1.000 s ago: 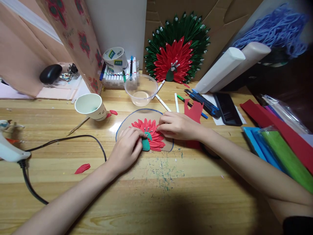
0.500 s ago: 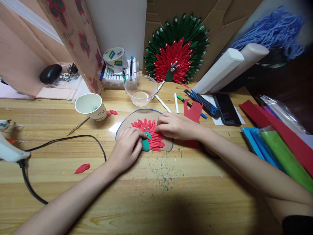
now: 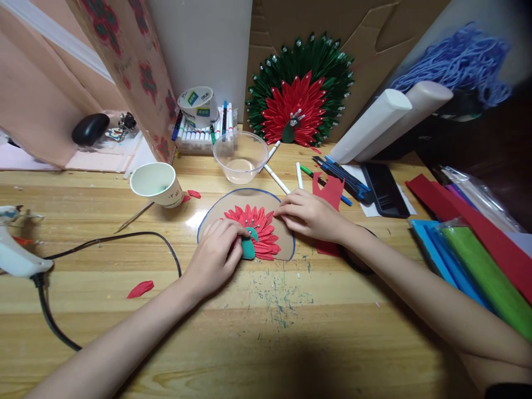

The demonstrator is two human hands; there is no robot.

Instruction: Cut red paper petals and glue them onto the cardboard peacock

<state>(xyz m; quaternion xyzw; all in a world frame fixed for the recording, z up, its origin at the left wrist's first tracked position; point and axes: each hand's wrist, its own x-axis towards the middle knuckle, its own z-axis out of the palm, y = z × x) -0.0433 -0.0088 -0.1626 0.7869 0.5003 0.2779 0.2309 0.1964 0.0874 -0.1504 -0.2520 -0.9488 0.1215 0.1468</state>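
A half-round cardboard piece (image 3: 216, 205) with a blue edge lies on the table. Crinkled red paper petals (image 3: 268, 238) fan across its middle. At their centre sit green paper shapes (image 3: 248, 249) with small white-tipped stems. My left hand (image 3: 218, 246) rests over the left petals, fingers stretched out and index tip on the green paper. With thumb and fingertips closed, my right hand (image 3: 310, 213) pinches the tip of a red petal (image 3: 270, 217) at the upper right of the fan. The petals beneath my left hand are hidden.
A paper cup (image 3: 155, 185), a clear bowl (image 3: 241, 158) and loose markers (image 3: 276, 178) stand or lie behind the cardboard. The glue gun (image 3: 20, 249) and its cord are at left. A cutter (image 3: 343, 180), phone (image 3: 384, 188) and red paper (image 3: 330, 194) lie right.
My right hand has shifted slightly right, away from the centre of the petals, fingers still pinched. My left hand stays on the cardboard piece. The whole view has dropped a little.
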